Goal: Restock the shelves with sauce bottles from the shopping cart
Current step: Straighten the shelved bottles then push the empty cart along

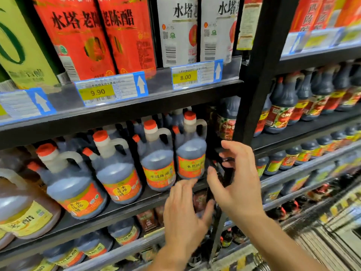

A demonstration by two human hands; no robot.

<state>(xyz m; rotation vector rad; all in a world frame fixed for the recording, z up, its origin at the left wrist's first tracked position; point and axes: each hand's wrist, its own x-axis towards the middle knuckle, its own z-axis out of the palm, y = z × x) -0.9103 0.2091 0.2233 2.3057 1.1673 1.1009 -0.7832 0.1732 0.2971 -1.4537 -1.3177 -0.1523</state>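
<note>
Where the black metal middle shelf carries a row of dark-filled plastic sauce jugs with red caps, pale handles and orange labels, the rightmost jug stands at the front edge near the black upright post. The left hand hovers just below that jug, fingers loosely spread and holding nothing. The right hand curves wide before a dark, blurred gap; whether it grips anything cannot be told, and the rear jugs are lost in shadow.
</note>
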